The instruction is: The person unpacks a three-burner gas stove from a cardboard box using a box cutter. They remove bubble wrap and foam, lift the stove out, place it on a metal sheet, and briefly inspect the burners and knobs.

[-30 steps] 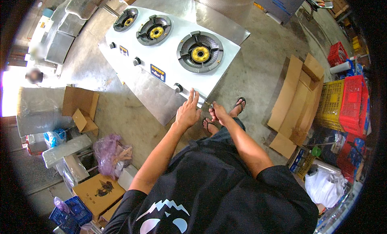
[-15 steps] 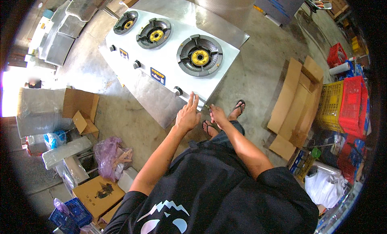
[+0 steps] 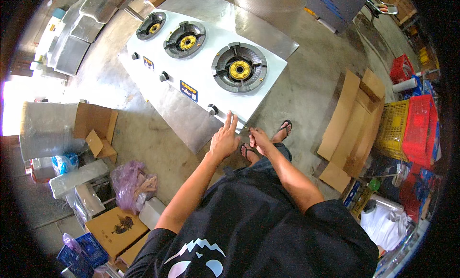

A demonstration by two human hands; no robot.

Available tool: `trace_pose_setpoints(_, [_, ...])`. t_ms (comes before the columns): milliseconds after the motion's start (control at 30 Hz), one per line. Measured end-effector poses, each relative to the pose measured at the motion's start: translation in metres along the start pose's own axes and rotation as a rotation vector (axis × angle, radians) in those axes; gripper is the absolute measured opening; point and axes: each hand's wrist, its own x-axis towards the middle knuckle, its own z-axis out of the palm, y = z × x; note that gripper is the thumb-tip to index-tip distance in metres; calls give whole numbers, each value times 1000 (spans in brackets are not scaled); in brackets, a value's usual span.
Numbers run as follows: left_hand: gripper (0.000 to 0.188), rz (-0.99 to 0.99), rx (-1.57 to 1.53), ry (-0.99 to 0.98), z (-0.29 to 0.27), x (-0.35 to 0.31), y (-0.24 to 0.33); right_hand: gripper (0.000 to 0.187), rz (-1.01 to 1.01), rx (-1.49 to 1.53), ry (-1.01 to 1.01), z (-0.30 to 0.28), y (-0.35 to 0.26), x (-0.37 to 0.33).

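Note:
A white three-burner gas stove (image 3: 201, 74) lies on a bare metal table (image 3: 184, 127). Its black ring burners have brass-coloured centres; the largest burner (image 3: 239, 68) is nearest to me. My left hand (image 3: 224, 140) rests at the stove's front edge by the right corner, fingers stretched out, just beside the black control knob (image 3: 212, 110). Off that same corner, my right hand (image 3: 259, 140) is closed, fingers pinched near a small metal fitting (image 3: 244, 129) that sticks out of the stove. What the right fingers hold is too small to make out.
An opened cardboard box (image 3: 352, 129) lies on the floor to the right, before yellow crates (image 3: 394, 129) and red crates (image 3: 419, 132). At left are a purple plastic bag (image 3: 132, 184), a closed carton (image 3: 116, 230) and plastic-wrapped goods (image 3: 50, 127). A metal cylinder (image 3: 270, 5) stands behind the table.
The view has shifted slightly, so the stove sits a little further right and lower in it. Both hands keep nearly the same places at the corner.

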Motion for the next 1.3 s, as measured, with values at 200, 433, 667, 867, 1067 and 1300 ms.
trace_pose_setpoints(200, [89,-4,4,-11,-3,-1,1,48,157,-20,-38,-11,4,15])
trace_pose_setpoints(433, [89,-14,-15,5,-1,-1,5,49,326,191,-140,-15,-10,9])
trace_pose_setpoints(667, [88,9,-28,15,-4,-2,1,50,-110,-180,-15,-11,8,2])
trace_pose_setpoints(867, [87,2,-30,10,-5,-3,2,60,184,9,-65,-14,3,9])
trace_pose_setpoints(1067, [85,-7,-13,-28,-11,-2,3,59,-33,-143,100,-9,0,7])
trace_pose_setpoints(1300, [87,-4,3,6,-5,-1,4,53,206,-22,-80,-19,-1,18])
